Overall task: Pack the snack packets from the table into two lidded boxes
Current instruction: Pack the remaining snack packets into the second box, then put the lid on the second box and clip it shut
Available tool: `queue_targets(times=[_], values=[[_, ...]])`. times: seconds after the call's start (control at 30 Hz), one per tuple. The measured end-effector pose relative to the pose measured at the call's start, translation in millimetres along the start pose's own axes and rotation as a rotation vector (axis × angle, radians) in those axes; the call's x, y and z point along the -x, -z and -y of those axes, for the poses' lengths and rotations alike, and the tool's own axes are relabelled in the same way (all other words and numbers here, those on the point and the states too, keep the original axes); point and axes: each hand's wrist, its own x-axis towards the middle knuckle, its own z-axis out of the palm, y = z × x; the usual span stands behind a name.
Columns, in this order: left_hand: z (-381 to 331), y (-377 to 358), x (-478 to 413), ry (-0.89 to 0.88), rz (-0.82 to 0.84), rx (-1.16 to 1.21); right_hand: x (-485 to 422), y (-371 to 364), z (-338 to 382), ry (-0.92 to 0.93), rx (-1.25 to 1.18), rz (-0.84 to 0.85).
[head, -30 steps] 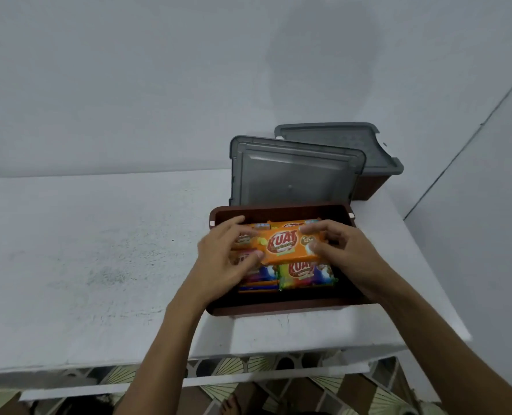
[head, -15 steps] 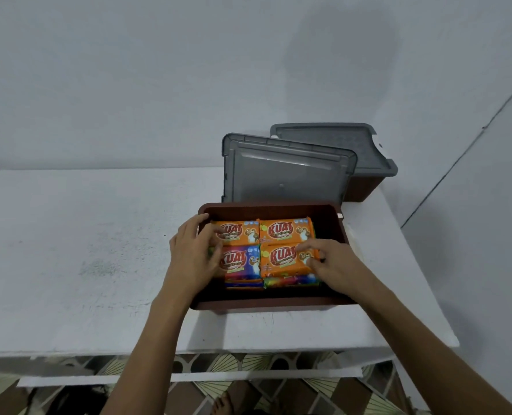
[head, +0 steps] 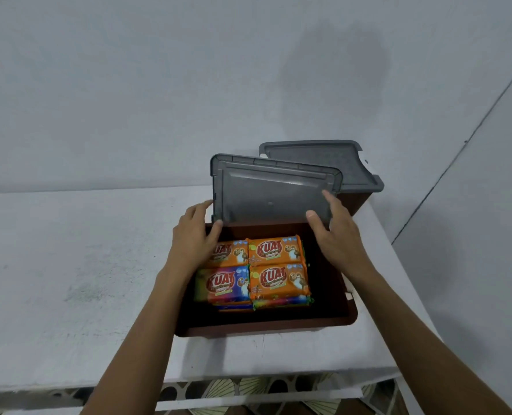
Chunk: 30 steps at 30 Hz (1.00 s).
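A brown box [head: 266,324] stands open near the table's front edge. Inside lie several snack packets [head: 275,266], mostly orange, one purple at the front left, stacked in layers. Its grey lid [head: 272,193] stands upright along the box's back edge. My left hand [head: 193,238] holds the lid's lower left corner, thumb in front and fingers behind. My right hand [head: 335,232] grips the lid's right side, thumb on its inner face, fingers round the edge. A second brown box [head: 353,202] stands behind, with its grey lid [head: 317,157] on.
The white table [head: 69,265] stretches to the left of the box. A grey wall rises behind it and another runs along the right. Patterned floor shows below the table's front edge.
Both hands left the packets in the box and rose to the upright lid, taking hold of its two sides. The top orange packet now lies in place at the front right.
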Motion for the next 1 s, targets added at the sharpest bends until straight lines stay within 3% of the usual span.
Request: queue_targets(times=[0.17, 0.37, 0.47, 0.63, 0.8, 0.9, 1.0], values=[[-7, -4, -53, 0.153, 0.148, 0.103, -28, 2, -14, -0.338, -0.303, 0.035], [-3, 0, -75, 0.257, 0.332, 0.321, -39, -2, -25, -0.381, -0.473, 0.112], [3, 8, -66, 0.244, 0.28, 0.424, -41, 3, -27, -0.333, -0.533, 0.092], [4, 35, -31, 0.173, 0.031, 0.742, -34, 20, -9, -0.321, -0.795, -0.054], [5, 61, 11, 0.295, -0.033, 0.983, -10, 34, -3, -0.331, -0.874, -0.125], [8, 66, 36, 0.315, -0.058, 0.851, 7, 33, -8, -0.365, -0.77, -0.043], [9, 56, 58, 0.292, -0.093, 0.685, 26, 28, -14, -0.246, -0.487, -0.031]])
